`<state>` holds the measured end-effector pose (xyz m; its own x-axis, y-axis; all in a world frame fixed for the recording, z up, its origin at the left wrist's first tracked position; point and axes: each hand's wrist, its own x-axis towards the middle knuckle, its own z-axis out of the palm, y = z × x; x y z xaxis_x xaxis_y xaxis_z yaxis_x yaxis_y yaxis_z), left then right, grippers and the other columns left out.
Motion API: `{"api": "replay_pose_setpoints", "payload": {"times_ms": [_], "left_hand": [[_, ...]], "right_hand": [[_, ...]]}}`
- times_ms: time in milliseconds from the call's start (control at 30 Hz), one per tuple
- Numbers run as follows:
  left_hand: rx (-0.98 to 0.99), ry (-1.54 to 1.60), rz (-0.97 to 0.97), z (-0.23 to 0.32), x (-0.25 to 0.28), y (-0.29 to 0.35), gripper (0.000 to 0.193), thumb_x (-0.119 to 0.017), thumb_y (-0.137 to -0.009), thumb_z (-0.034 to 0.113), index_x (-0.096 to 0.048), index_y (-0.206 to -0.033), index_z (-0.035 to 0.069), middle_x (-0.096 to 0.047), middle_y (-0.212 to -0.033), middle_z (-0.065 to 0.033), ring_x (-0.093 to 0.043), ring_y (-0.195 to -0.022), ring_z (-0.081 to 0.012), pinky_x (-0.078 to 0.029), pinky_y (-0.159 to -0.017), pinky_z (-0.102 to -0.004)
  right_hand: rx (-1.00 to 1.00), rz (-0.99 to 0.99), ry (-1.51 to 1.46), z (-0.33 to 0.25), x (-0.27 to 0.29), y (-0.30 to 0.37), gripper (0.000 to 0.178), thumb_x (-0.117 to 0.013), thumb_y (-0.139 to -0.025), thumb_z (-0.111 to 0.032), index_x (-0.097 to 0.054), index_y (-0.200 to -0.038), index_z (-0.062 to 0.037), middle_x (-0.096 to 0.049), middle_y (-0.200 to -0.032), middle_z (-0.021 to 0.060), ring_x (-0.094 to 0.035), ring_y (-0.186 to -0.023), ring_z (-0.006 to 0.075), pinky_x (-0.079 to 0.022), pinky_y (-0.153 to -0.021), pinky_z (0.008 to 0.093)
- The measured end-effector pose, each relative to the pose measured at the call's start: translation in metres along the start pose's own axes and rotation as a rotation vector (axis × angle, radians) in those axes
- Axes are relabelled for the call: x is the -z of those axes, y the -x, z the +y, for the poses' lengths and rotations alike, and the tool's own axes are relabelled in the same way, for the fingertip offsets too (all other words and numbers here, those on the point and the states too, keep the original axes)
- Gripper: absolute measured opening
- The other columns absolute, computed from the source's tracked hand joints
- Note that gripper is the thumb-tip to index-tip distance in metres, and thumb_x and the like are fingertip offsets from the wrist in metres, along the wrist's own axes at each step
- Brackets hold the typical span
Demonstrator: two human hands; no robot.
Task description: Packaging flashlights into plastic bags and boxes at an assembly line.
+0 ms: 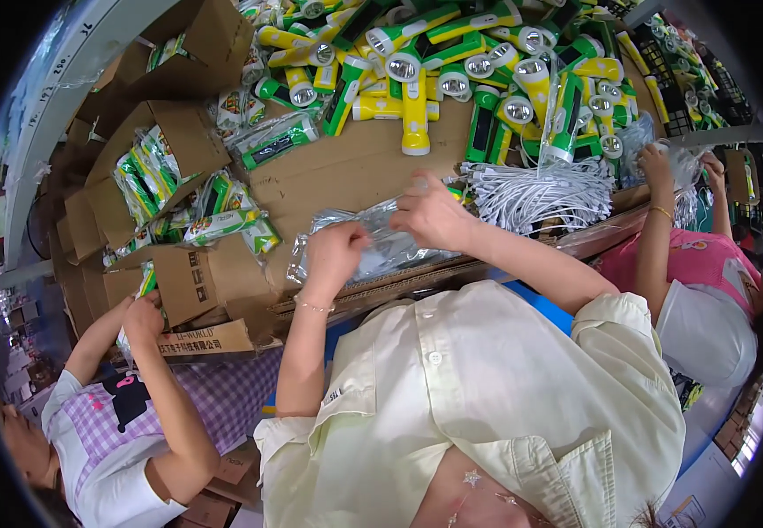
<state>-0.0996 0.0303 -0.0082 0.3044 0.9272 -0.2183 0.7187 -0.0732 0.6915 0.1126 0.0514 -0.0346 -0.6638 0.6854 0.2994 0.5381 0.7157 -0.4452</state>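
A pile of clear plastic bags [399, 257] lies along the near edge of the cardboard-covered table, right under both hands. My left hand [336, 255] is closed over the left part of the pile, its fingers curled and pressed together. Just to the right and slightly farther off, my right hand [432, 211] is also closed, with bent fingers facing the left. Whether either one pinches a bag is too small and blurred to tell. A bundle of white cables [540, 195] sits beside my right wrist. Beyond it are heaped yellow and green flashlights [414, 114].
Bagged flashlights [280, 141] lie at the left, near open cardboard boxes [175, 132] holding more packs. At far left a co-worker's hands [142, 321] work at a box [186, 286]. On the right, another co-worker's hand [654, 163] is by clear plastic. A metal frame post [56, 114] rises at left.
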Motion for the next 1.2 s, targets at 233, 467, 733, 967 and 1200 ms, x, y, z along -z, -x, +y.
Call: {"api": "replay_pose_setpoints", "payload": {"times_ms": [233,467,733,967,1200], "left_hand": [[0.116,0.033,0.097,-0.004,-0.003,0.009,0.021,-0.064,-0.081,0.026,-0.068,-0.081,0.005,-0.066,-0.078,-0.0136,-0.062,-0.070,-0.0306,-0.047,-0.062,-0.0379],[0.071,-0.205,0.206,-0.019,-0.008,0.010,0.022,-0.065,-0.078,0.027,-0.070,-0.080,0.006,-0.067,-0.080,-0.0118,-0.062,-0.070,-0.0336,-0.049,-0.062,-0.0397],[0.420,-0.169,0.310,-0.054,-0.002,0.014,0.018,-0.070,-0.074,0.018,-0.065,-0.074,0.000,-0.063,-0.070,-0.0194,-0.062,-0.069,-0.0377,-0.049,-0.063,-0.0436],[0.409,-0.086,0.325,-0.040,-0.004,0.008,0.027,-0.072,-0.074,0.023,-0.066,-0.066,-0.002,-0.058,-0.055,-0.0174,-0.060,-0.055,-0.0343,-0.046,-0.054,-0.0384],[0.393,-0.066,0.309,-0.031,-0.007,0.001,0.026,-0.070,-0.076,0.023,-0.066,-0.071,-0.003,-0.056,-0.058,-0.0209,-0.057,-0.054,-0.0369,-0.044,-0.052,-0.0395]], "right_hand": [[0.106,-0.099,0.107,-0.008,0.016,0.000,0.025,-0.062,-0.057,-0.008,-0.067,-0.080,-0.0168,-0.051,-0.073,0.0002,-0.055,-0.084,0.0186,-0.035,-0.095,0.0451],[0.063,-0.144,0.107,0.000,0.024,-0.003,0.016,-0.063,-0.064,-0.010,-0.066,-0.079,-0.0152,-0.053,-0.073,0.0022,-0.056,-0.082,0.0188,-0.035,-0.096,0.0462],[-0.307,-0.071,-0.238,0.113,0.025,-0.012,0.035,-0.069,-0.067,-0.018,-0.067,-0.102,-0.0170,-0.061,-0.112,0.0059,-0.057,-0.106,0.0215,-0.033,-0.098,0.0505],[0.218,-0.154,0.850,0.171,0.030,-0.063,0.057,-0.066,-0.070,-0.021,-0.050,-0.124,-0.0232,-0.048,-0.128,0.0019,-0.047,-0.117,0.0194,-0.034,-0.100,0.0470],[-0.185,0.197,-0.292,0.056,0.029,-0.069,0.048,-0.077,-0.067,-0.021,-0.059,-0.110,-0.0079,-0.057,-0.109,0.0096,-0.055,-0.102,0.0274,-0.044,-0.089,0.0374]]}}
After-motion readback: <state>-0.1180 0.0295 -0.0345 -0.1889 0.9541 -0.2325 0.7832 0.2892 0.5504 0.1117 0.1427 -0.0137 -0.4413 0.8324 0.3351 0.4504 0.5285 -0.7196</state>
